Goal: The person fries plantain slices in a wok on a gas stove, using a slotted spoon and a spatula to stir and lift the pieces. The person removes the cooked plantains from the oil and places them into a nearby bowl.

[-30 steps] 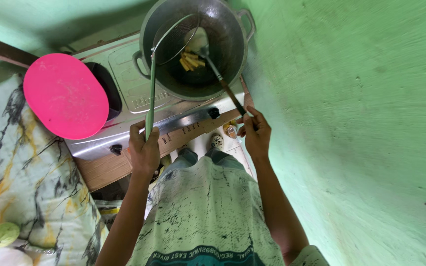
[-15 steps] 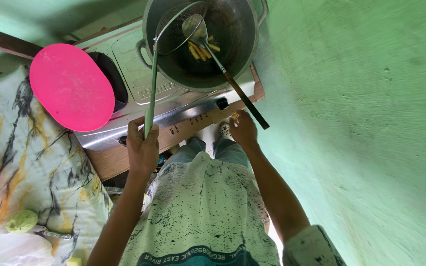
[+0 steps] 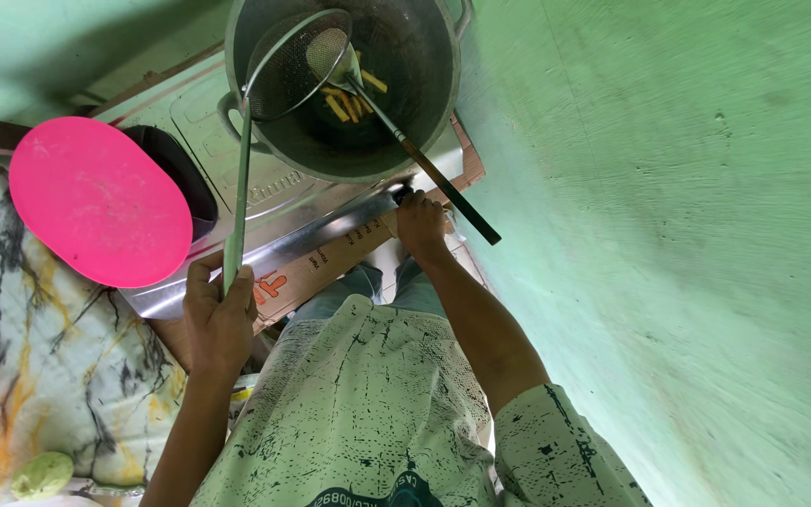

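My left hand (image 3: 218, 314) grips the long pale handle of a wire mesh skimmer (image 3: 293, 66), whose round basket hangs over a dark metal wok (image 3: 424, 113). In the wok lie a few yellow strips of food (image 3: 349, 101). A metal ladle (image 3: 330, 52) rests in the wok, and its dark handle runs out past the rim, just beside my right hand (image 3: 421, 225). That hand is at the front of the steel gas stove (image 3: 265, 202), fingers closed at a dark stove knob (image 3: 401, 195); it does not hold the ladle's handle.
A pink oval lid (image 3: 96, 202) covers a dark pan on the stove's left burner. A marbled cloth (image 3: 39, 376) with a green fruit (image 3: 41, 474) lies at the left. A green wall (image 3: 668, 235) fills the right side. Cardboard (image 3: 330, 253) sits under the stove.
My right hand has let go of the ladle's handle end and moved to the stove's front knob. The ladle has slid deeper into the wok. My left hand keeps the skimmer.
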